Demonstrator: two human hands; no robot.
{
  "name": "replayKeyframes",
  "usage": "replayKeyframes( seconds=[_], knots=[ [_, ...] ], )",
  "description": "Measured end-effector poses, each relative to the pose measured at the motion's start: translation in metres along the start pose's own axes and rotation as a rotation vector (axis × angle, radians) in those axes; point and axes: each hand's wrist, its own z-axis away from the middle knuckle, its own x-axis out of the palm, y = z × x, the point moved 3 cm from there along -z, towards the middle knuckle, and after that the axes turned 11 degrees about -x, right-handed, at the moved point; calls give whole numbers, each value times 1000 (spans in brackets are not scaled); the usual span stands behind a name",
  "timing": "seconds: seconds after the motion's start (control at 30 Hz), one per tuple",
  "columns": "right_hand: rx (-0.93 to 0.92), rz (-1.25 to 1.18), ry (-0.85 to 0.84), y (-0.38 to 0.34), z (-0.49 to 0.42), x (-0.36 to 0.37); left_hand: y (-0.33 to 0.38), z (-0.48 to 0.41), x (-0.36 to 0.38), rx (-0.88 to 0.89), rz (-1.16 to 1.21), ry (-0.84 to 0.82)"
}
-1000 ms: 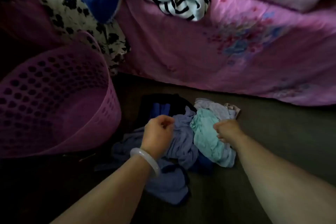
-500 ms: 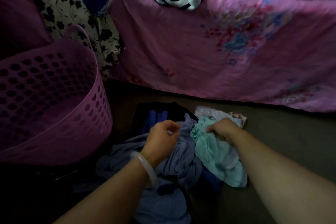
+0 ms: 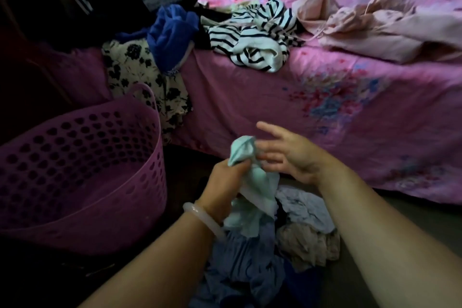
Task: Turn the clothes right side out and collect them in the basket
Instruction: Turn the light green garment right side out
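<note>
currently left hand (image 3: 225, 177) grips the mint garment (image 3: 255, 187); right hand (image 3: 287, 157) fingers spread, released, beside purple basket (image 3: 82, 182)

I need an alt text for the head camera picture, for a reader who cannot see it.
The left hand grips a mint-green garment above a pile of clothes on the floor, while the open right hand hovers beside it. A purple perforated basket stands to the left; behind, a pink-sheeted bed bears a striped top.
</note>
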Motion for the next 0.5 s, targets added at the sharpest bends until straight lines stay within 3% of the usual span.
replayKeyframes(
  seconds=[0.1, 0.2, 0.37, 0.5],
  knots=[
    [13, 452, -263, 12, 10, 11, 23, 6, -11, -77, 228, 8],
    [-105, 535, -165, 14, 7, 16, 41, 13, -25, -108, 249, -30],
    [-239, 542, 39, -3, 6, 6, 57, 13, -50, 172, -372, 239],
    [-305, 698, -51, -12, 13, 24, 52, 19, -42, 199, -625, -66]
  ],
)
